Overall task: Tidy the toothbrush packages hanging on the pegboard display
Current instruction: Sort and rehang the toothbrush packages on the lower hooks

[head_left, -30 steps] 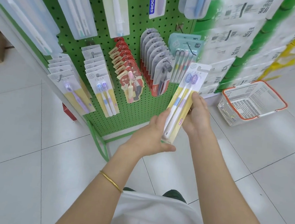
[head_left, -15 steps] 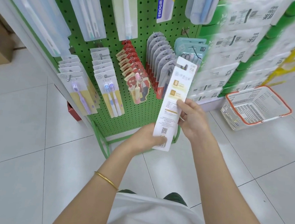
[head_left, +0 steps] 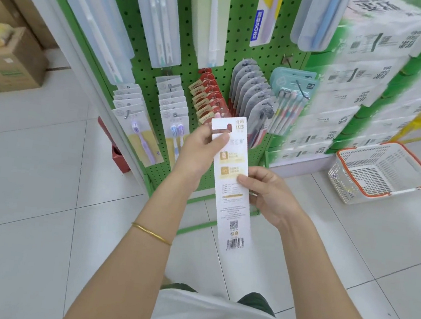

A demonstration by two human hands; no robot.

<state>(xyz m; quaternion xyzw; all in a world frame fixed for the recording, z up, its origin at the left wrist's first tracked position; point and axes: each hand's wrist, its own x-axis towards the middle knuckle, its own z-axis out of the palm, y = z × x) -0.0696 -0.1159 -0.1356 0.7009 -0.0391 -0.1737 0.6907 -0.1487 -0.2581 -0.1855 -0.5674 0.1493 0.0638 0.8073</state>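
Note:
A long white toothbrush package (head_left: pixel 233 204) is held upright in front of the green pegboard (head_left: pixel 234 45), its printed back with barcode facing me. My left hand (head_left: pixel 200 147) pinches its top by the hang hole. My right hand (head_left: pixel 266 192) grips its right edge near the middle. On the pegs behind hang rows of packages: purple-brush cards (head_left: pixel 139 129), blue-brush cards (head_left: pixel 173 107), red cards (head_left: pixel 209 98), grey blister packs (head_left: pixel 252 93) and a teal multi-pack (head_left: pixel 291 100).
A white shopping basket (head_left: pixel 382 172) with orange rim sits on the tiled floor at the right. Stacked tissue packs (head_left: pixel 367 80) fill the shelf right of the pegboard. A cardboard box (head_left: pixel 6 65) stands at the far left. Long packages (head_left: pixel 163 15) hang higher up.
The package was turned from front to back. My left hand moved from its bottom end up to its top by the hang hole. The package now sits lower and closer to me.

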